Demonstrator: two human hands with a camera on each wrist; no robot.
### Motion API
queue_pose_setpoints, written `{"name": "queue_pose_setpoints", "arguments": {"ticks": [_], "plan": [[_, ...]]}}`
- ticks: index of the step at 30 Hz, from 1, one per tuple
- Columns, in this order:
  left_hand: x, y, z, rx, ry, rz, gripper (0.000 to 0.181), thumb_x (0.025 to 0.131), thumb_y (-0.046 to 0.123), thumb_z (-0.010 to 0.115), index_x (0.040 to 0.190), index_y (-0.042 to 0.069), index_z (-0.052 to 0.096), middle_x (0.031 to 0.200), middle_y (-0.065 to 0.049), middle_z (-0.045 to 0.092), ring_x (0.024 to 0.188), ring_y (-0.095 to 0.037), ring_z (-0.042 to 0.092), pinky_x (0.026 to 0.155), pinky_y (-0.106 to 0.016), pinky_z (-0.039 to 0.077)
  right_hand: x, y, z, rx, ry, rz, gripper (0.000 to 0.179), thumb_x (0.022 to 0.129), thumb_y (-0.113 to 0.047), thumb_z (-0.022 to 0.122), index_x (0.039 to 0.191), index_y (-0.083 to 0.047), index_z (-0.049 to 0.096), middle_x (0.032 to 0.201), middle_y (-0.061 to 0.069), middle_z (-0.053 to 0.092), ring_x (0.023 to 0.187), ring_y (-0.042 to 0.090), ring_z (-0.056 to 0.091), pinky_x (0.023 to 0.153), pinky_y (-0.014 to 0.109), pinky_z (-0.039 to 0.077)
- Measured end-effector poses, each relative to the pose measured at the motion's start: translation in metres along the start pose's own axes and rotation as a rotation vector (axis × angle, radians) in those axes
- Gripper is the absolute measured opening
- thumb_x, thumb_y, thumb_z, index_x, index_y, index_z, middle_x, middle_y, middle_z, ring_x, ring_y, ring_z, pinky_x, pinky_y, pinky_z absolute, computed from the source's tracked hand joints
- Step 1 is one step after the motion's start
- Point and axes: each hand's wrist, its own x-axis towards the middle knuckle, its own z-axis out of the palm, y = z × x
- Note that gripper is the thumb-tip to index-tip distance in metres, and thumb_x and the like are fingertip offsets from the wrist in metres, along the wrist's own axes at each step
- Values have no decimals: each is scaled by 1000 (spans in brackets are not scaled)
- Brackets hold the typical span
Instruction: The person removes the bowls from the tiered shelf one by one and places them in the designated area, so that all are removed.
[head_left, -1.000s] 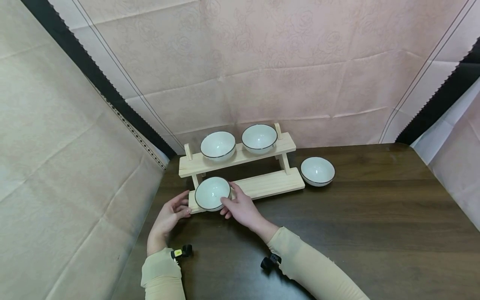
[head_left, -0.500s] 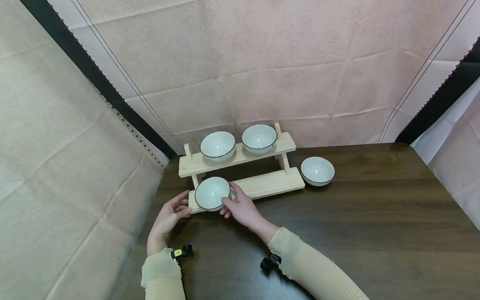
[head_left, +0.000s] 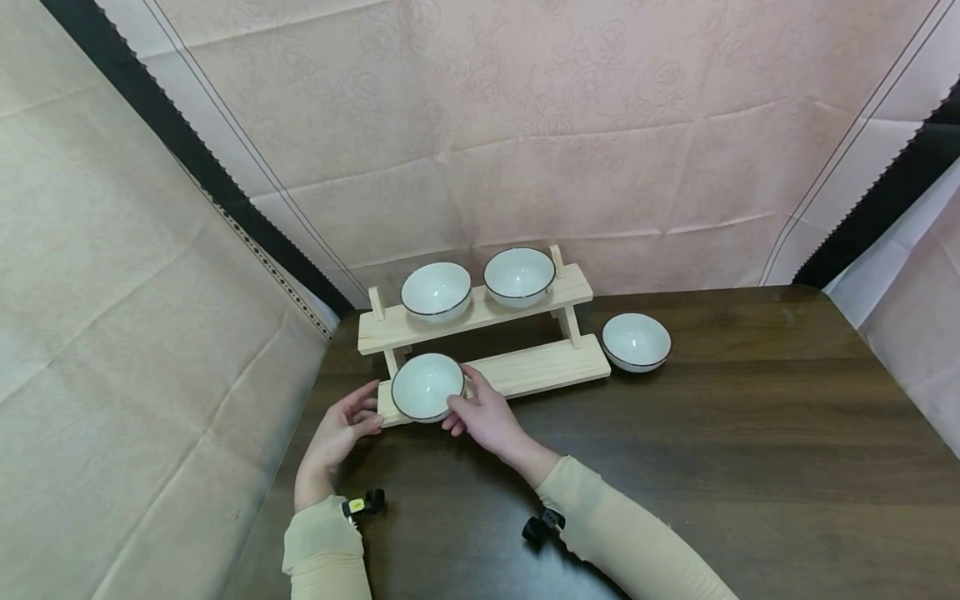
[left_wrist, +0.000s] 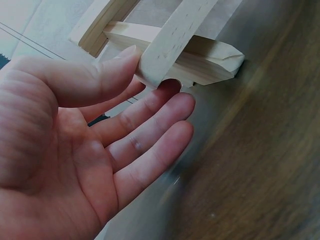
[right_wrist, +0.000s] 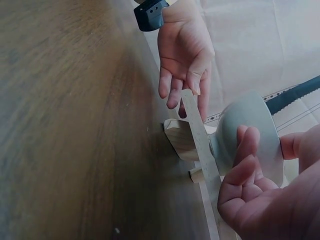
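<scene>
A two-tier wooden rack stands on the table. In the head view, the left hand is at the left end of its lower board. In the left wrist view, that hand pinches the board end between thumb and fingers. A white bowl with a dark rim sits upright at the left of the lower board. The right hand grips the bowl's right side, thumb near the rim. In the right wrist view, the bowl's foot meets the board, and curled fingers lie against its wall.
Two matching bowls, a left one and a right one, sit on the upper board. Another bowl stands on the dark wooden table, right of the rack. Pale cloth hangs behind and at both sides.
The bowl in the right hand has shifted very slightly to the right along the lower board, the hand with it. The left hand and the rack look still.
</scene>
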Motion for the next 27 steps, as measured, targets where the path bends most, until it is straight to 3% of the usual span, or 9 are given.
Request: {"name": "queue_pose_setpoints", "arguments": {"ticks": [12,17,21,27], "plan": [[0,1,0,2,5,1,71,98,-10,68,163,-4,38,129,-33,61,95,-11,70,82,-29,62,0,5,-4,37,-15,-8,72,104,-14,59,168,-5,28,80,13,76,67,20,71,79,55,62],[-1,1,0,14,5,1,71,99,-10,68,162,-4,38,129,-33,61,96,-12,70,82,-29,62,1,6,-6,66,-7,3,73,101,-11,59,168,-4,28,81,16,76,68,23,72,71,43,62],[-1,1,1,10,2,6,70,99,-9,68,162,-4,38,128,-32,61,96,-12,70,82,-29,62,1,5,-9,67,-3,7,74,100,-10,57,167,-2,27,80,17,76,63,16,69,63,30,54],[-1,2,1,4,6,-3,71,99,-10,68,163,-4,38,128,-32,61,96,-11,70,82,-29,62,-1,2,-15,56,-1,21,74,100,-11,56,167,-3,28,79,13,77,62,13,69,62,29,50]]}}
